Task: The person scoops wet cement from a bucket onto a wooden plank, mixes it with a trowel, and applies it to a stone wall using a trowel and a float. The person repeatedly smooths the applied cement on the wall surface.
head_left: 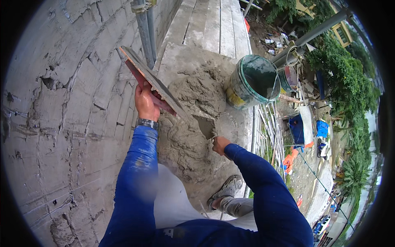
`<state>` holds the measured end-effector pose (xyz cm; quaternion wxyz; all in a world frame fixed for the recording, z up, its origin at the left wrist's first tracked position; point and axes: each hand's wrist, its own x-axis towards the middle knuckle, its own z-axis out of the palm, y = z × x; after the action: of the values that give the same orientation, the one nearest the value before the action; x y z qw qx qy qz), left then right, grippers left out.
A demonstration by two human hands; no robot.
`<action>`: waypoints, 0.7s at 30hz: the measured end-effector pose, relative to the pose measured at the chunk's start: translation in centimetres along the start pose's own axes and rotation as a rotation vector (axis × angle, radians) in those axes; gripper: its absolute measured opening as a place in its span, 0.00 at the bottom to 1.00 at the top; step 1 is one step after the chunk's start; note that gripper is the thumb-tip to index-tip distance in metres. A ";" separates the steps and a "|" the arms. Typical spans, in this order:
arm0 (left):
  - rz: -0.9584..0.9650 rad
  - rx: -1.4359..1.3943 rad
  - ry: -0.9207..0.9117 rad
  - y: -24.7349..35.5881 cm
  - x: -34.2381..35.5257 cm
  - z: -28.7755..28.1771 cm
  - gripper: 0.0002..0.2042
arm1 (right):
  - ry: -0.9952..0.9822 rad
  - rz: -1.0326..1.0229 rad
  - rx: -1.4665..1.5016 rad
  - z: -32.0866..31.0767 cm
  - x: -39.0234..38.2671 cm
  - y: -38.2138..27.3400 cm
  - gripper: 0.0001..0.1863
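Note:
My left hand [145, 103] grips a flat red-edged mortar board [151, 80], tilted up beside the rough grey wall [61, 115]. My right hand [220, 144] holds a trowel [205, 126] whose blade is dug into a heap of wet grey mortar [193, 103] lying on the scaffold planks. The board's lower end touches the heap next to the trowel blade. Both my sleeves are blue, and a watch sits on my left wrist.
A green bucket [252, 82] smeared with mortar stands at the right edge of the wooden planks [210, 24]. A metal pipe [145, 29] runs up along the wall. My shoe [225, 190] rests near the plank edge; far below lie rubble, blue containers and greenery.

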<state>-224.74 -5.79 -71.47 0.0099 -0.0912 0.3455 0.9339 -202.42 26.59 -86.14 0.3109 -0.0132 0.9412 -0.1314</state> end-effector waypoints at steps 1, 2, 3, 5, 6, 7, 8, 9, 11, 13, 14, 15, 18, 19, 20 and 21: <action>-0.055 -0.045 -0.037 -2.2 -0.2 2.2 0.13 | 0.000 -0.011 -0.015 5.9 -0.9 2.4 0.11; 0.003 0.039 0.030 0.9 0.1 -2.0 0.13 | -0.077 -0.074 0.092 5.4 -0.9 -5.3 0.12; 0.006 0.051 0.046 1.7 0.1 -2.8 0.13 | -0.117 -0.030 0.138 5.3 -3.4 -6.4 0.15; 0.036 0.040 0.078 2.7 0.1 -3.1 0.09 | -0.290 -0.034 0.017 1.0 -9.0 -6.7 0.17; 0.036 0.023 0.085 2.4 0.1 -2.7 0.08 | -0.344 0.001 -0.056 -1.1 -11.7 -5.7 0.17; 0.013 0.014 0.062 1.8 0.2 -2.7 0.10 | -0.366 0.019 -0.126 -2.9 -13.9 -3.8 0.17; 0.000 0.013 0.041 1.7 0.6 -3.2 0.11 | -0.359 0.059 -0.178 -4.5 -15.4 -2.3 0.17; -0.013 0.015 0.022 1.4 0.9 -3.6 0.13 | -0.324 0.081 -0.209 -5.6 -16.5 -0.8 0.16; -0.008 -0.012 0.007 0.5 1.3 -3.6 0.14 | -0.176 0.143 -0.103 -5.0 -17.7 3.2 0.15; -0.026 -0.048 -0.028 0.4 1.5 -3.8 0.13 | -0.091 0.293 -0.017 -4.3 -15.8 5.4 0.14; -0.047 -0.068 -0.053 0.6 1.6 -4.0 0.12 | -0.015 0.291 0.042 -3.5 -13.9 5.5 0.14; -0.074 -0.095 -0.083 0.4 1.6 -4.0 0.11 | 0.063 0.299 0.099 -2.1 -12.2 5.8 0.15; -0.230 -0.168 -0.111 -0.4 1.4 -4.1 0.16 | 0.030 0.090 0.043 5.0 -5.6 4.0 0.15; -0.254 -0.126 -0.070 0.1 1.1 -4.3 0.16 | 0.004 0.096 0.128 4.4 -4.5 -1.8 0.15; -0.301 -0.105 -0.046 -0.4 0.6 -3.3 0.17 | 0.010 0.151 0.166 5.3 -5.1 -3.3 0.15; -0.338 -0.077 -0.019 -0.4 0.3 -2.8 0.18 | 0.016 0.193 0.205 6.0 -5.8 -4.5 0.15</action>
<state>-224.50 -7.30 -73.90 0.1665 -0.1396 0.2890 0.9323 -194.43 21.42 -86.22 0.3144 0.1102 0.9221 -0.1968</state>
